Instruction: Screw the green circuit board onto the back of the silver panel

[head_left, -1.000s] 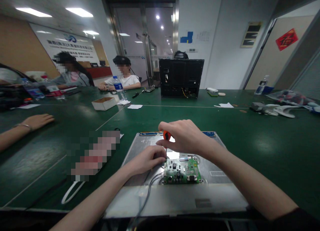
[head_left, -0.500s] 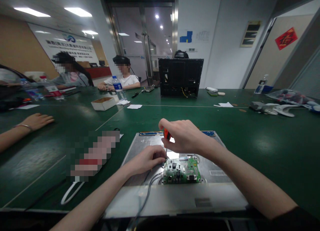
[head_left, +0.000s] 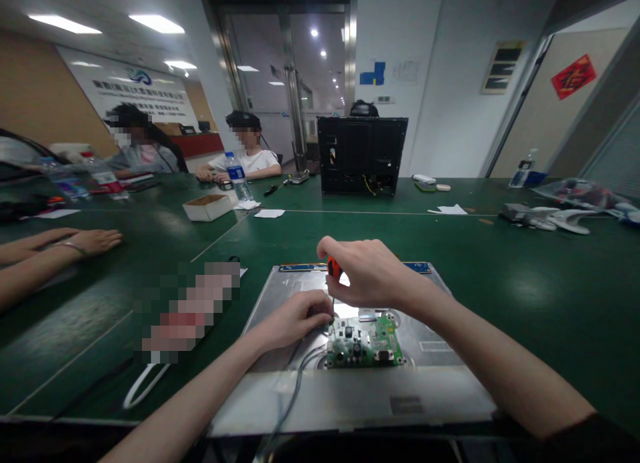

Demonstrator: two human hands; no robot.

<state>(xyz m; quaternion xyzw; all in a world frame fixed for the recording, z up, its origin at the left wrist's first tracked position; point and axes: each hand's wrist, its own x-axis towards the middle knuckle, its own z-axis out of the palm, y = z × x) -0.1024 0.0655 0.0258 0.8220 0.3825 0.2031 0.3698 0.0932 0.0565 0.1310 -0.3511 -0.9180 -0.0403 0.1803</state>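
My right hand (head_left: 367, 273) is wrapped over the orange-handled screwdriver (head_left: 333, 270), fingers clamped on the grip, its thin shaft pointing straight down at the top left corner of the green circuit board (head_left: 364, 343). My left hand (head_left: 295, 319) sits just beside that corner, fingertips pinched together at the shaft's tip, though I cannot quite tell whether they hold the shaft, a screw, or just steady the board. The board lies flat in the middle of the silver metal panel (head_left: 440, 389), right below both hands, small and crowded with dark components and metal connectors. A grey cable (head_left: 295, 389) runs from its left edge down toward me. Nothing blocks the board except my own left knuckles over that corner. The panel rests on the green tabletop (head_left: 540, 276). Farther off stand a black monitor shell (head_left: 363, 155), a white box (head_left: 209, 207) and a water bottle (head_left: 236, 175); another person's hands (head_left: 95, 239) rest at my left.
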